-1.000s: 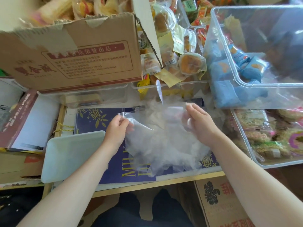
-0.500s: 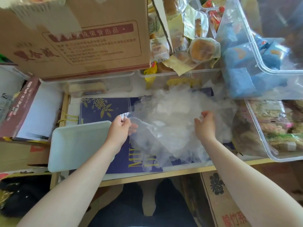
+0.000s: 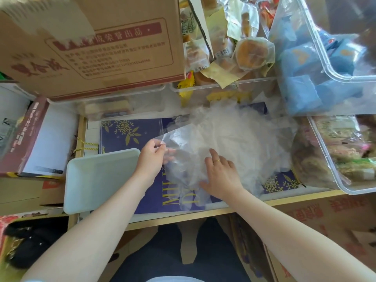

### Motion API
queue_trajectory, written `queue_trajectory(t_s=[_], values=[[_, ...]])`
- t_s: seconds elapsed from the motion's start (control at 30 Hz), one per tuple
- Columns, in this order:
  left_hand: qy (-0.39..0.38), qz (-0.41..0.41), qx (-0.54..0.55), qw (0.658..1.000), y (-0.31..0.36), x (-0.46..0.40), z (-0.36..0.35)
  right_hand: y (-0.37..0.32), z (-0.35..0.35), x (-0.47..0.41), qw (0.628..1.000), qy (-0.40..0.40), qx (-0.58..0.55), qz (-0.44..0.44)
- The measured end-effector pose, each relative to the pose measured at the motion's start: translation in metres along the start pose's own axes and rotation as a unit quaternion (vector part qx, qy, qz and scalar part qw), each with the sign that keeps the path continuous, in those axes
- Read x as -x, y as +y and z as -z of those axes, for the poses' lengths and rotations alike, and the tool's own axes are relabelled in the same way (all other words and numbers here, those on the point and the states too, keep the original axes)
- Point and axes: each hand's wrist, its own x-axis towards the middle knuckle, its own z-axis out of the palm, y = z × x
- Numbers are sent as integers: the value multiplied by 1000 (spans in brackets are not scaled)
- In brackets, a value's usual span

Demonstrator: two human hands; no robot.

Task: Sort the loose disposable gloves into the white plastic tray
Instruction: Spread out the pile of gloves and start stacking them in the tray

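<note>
A heap of clear disposable gloves (image 3: 234, 137) lies on a dark blue printed sheet at the table's middle. My left hand (image 3: 151, 159) pinches the edge of one clear glove (image 3: 179, 139) at the heap's left side. My right hand (image 3: 220, 173) lies with straight fingers flat on that glove's lower part, pressing it down. The white plastic tray (image 3: 97, 180) stands to the left of my left hand, with nothing visible inside it.
A large cardboard box (image 3: 91, 47) stands at the back left. Clear bins of wrapped snacks (image 3: 345, 151) crowd the back and right. A maroon box (image 3: 22, 137) sits at the left. More cartons stand below the table's front edge (image 3: 203, 214).
My right hand left the heap's right side and came down left onto the glove, fingers flat. My left hand kept its pinch on the glove edge.
</note>
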Motion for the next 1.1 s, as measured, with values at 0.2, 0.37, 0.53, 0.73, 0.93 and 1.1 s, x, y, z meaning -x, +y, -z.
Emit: queue_trajectory(t_s=[0.2,0.37,0.53,0.73,0.93,1.1], values=[[-11,-14,-4,1000,0,-3,10,-5,-2,0,996,29,-58,-54],[-1,-64,30,997,10,-12,26,17,23,0,959,114,-232,-113],[16,-126,47,991,38,-20,39,33,71,4,924,223,-297,-91],[-48,-200,2,979,77,-17,38,15,139,15,913,29,-401,74],[-185,-236,-29,954,112,2,36,-8,176,11,875,54,-461,137],[-285,-225,29,931,118,24,36,-8,174,-10,897,290,-311,125]])
